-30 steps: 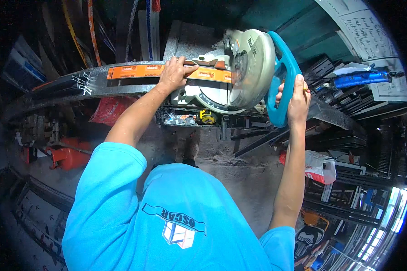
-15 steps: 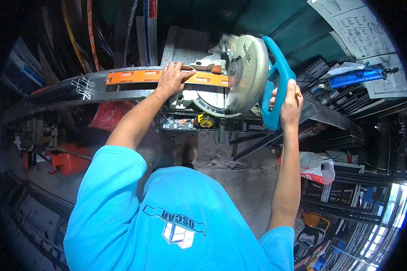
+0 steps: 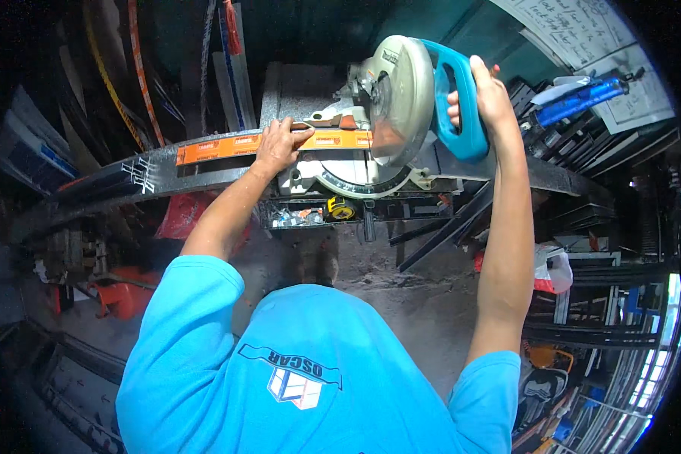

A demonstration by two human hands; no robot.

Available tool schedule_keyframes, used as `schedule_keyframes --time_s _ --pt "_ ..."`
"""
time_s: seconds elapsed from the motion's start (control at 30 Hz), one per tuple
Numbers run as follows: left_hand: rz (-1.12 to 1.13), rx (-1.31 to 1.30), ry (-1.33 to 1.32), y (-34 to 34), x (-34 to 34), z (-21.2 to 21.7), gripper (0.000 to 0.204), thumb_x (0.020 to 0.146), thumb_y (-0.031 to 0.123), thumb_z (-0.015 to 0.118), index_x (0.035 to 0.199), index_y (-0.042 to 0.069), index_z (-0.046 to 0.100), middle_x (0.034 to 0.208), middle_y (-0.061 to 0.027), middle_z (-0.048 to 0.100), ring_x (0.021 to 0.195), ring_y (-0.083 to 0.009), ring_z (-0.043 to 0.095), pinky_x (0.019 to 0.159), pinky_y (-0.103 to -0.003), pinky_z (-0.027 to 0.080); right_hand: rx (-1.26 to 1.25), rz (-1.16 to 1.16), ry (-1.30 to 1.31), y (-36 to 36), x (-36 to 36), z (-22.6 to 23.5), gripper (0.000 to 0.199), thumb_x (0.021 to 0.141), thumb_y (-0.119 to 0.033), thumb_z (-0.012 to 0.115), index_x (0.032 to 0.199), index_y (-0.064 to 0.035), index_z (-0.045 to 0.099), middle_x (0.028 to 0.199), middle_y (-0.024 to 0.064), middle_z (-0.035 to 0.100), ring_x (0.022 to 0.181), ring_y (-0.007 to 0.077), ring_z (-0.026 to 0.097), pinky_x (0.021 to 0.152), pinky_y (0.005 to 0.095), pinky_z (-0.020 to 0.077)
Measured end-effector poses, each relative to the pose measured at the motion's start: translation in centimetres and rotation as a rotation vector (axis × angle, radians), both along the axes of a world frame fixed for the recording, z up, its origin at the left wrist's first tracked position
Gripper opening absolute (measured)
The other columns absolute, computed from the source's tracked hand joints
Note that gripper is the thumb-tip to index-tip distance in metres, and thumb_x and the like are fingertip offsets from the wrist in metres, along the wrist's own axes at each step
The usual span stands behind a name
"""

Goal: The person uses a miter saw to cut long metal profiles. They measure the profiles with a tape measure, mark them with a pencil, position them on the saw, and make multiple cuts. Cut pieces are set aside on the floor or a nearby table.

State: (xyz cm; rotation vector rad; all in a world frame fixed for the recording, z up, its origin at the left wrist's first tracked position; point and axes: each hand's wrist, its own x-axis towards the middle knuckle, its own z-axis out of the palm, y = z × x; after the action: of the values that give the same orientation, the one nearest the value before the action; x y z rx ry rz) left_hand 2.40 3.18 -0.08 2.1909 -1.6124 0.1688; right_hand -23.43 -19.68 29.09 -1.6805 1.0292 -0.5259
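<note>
My left hand (image 3: 278,147) is closed over a long profile (image 3: 219,148) with orange printed film, holding it along the mitre saw's fence. The fingers sit close to a brown piece (image 3: 346,122) behind the profile. The profile's right end reaches the blade guard of the mitre saw (image 3: 405,98). My right hand (image 3: 488,94) is wrapped round the saw's teal handle (image 3: 469,113), with the saw head raised. A small red tip sticks out beside that hand; what it belongs to is too small to tell. The guard hides most of the blade.
A yellow and black tape measure (image 3: 340,208) and small parts lie on a ledge below the saw. Small metal sections (image 3: 138,174) stand on the long bench at left. Long strips lean behind it. A blue tool (image 3: 583,101) lies at right, near handwritten sheets.
My right hand has moved up and away with the handle, and the saw head has risen off the profile. My left hand keeps its hold on the profile.
</note>
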Motion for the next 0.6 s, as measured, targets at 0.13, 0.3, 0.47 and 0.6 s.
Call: schedule_keyframes --time_s 0.13,0.3,0.47,0.6 --pt "-0.017 0.012 0.035 0.6 0.7 0.2 0.061 0.078 0.008 0.079 0.132 0.034 0.070 0.145 -0.0134 0.048 0.121 -0.0341 0.051 0.102 -0.047 0.046 -0.177 -0.081 0.083 -0.2 1.5 1.1 0.078 0.093 -0.073 0.052 0.089 0.0032 0.068 0.070 0.0150 0.067 0.055 0.0231 0.067 0.052 0.0366 0.0565" --pt "-0.061 0.110 0.169 5.0 1.9 1.9 0.059 0.078 0.011 0.080 0.133 0.028 0.069 0.161 -0.0180 0.032 0.130 -0.0392 0.048 0.109 -0.047 0.045 -0.373 -0.035 0.162 -3.0 1.6 0.0 0.079 0.092 -0.075 0.052 0.089 0.0016 0.069 0.070 0.0130 0.067 0.056 0.0199 0.066 0.054 0.0346 0.0561" --pt "-0.119 0.185 0.515 10.8 2.7 4.8 0.060 0.090 0.018 0.070 0.148 0.015 0.054 0.138 -0.0206 0.057 0.128 -0.0349 0.055 0.108 -0.044 0.043 -0.617 -0.109 0.190 -2.9 1.3 -0.6 0.074 0.093 -0.071 0.054 0.089 0.0012 0.068 0.073 0.0177 0.070 0.065 0.0308 0.070 0.063 0.0391 0.0570" --pt "-0.081 -0.074 0.666 14.9 2.1 5.0 0.065 0.093 0.022 0.069 0.152 0.006 0.045 0.136 -0.0178 0.059 0.130 -0.0296 0.055 0.109 -0.039 0.041 -1.305 -0.183 0.008 2.5 0.6 0.7 0.041 0.097 -0.039 0.067 0.108 0.0003 0.064 0.093 0.0227 0.072 0.093 0.0413 0.070 0.082 0.0439 0.0556"
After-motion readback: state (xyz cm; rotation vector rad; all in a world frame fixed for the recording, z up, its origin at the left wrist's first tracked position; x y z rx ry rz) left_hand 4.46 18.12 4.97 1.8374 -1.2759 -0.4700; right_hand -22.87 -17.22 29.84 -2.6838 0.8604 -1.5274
